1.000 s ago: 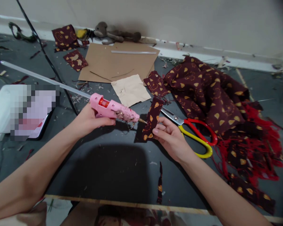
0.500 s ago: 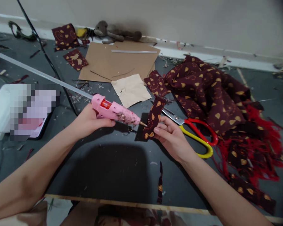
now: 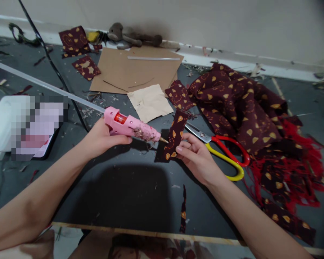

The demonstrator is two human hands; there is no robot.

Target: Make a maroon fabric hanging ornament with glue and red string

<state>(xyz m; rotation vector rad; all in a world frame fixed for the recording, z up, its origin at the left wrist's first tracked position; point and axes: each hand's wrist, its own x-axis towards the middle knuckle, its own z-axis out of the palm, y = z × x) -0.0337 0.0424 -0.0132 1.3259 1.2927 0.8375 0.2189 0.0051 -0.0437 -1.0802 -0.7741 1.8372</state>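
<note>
My left hand [image 3: 104, 138] is wrapped round a pink glue gun [image 3: 131, 126], whose long translucent glue stick [image 3: 47, 86] juts out of the back toward the upper left. The gun's metal nozzle points right, at the edge of a dark maroon fabric strip [image 3: 177, 133] with yellow leaf shapes; whether it touches cannot be made out. Between thumb and fingers, my right hand [image 3: 196, 154] pinches that strip at its right edge. Just behind the right hand lie scissors [image 3: 218, 142] with one red and one yellow handle.
Crumpled maroon cloth [image 3: 240, 100] with red fringe covers the right side. Brown cardboard [image 3: 116, 68] and a cream fabric square [image 3: 151, 102] lie behind my hands. At left are a phone [image 3: 40, 129] and a black cord [image 3: 50, 59]. A thin fabric scrap [image 3: 183, 212] lies near the front edge.
The glue gun has shifted very slightly to the left, its stick end too. My right hand and the strip look almost unmoved.
</note>
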